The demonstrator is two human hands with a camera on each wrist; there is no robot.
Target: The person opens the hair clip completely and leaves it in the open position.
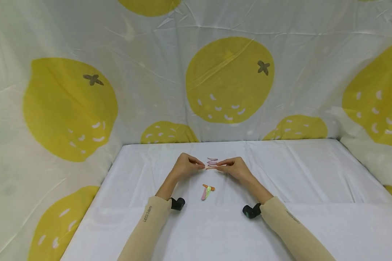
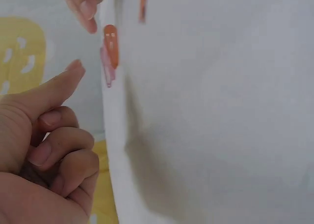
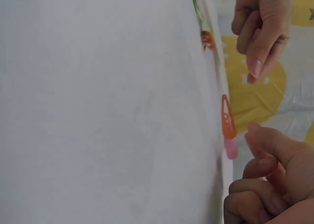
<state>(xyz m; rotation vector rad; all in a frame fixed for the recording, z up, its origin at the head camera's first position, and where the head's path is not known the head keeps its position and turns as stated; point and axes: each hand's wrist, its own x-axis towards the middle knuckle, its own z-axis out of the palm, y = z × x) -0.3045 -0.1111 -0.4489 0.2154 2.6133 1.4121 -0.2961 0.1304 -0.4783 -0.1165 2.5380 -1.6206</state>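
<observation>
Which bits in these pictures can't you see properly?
- Head view: the print on the right sleeve is too small to read.
- Head view: the clips between left hand and right hand are too small to count surely.
- Left wrist view: the orange clip near the top is blurred.
- Right wrist view: the top edge cuts off the green clip.

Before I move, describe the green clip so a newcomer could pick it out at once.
On the white table, find the left hand and right hand in the head view. Below and between them lies a small cluster: an orange clip, a pink clip and the green clip. Its pale green colour sets it apart from both neighbours.
</observation>
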